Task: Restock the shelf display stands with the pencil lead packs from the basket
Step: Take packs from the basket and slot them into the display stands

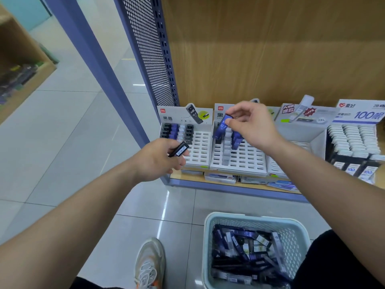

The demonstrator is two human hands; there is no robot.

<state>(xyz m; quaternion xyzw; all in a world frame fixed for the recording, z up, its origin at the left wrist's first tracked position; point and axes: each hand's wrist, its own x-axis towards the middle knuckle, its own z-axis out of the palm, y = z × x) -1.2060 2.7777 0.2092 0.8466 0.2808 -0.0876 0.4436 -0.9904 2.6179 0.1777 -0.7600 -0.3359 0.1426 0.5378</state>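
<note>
Over middle stand (237, 171), right hand (253, 127) pinched blue lead pack (221, 128) near top end, long axis steep, lower end toward slots (242, 156) just below. Left hand (160, 159) gripped black pack (179, 149), slanted, beside left stand (199, 161). On floor (177, 205), basket (208, 236) held more packs.

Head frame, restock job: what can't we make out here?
All head view.
1. Third stand: mostly behind the right forearm; fill unknown.
2. Basket: lower part cut by the frame edge, corner behind a leg; count unknown.
3. Black pack in the left hand: label too small.
4. Blue pack in the right hand: seated or not, unclear.
5. Far-right display: cut by the right edge.
</note>
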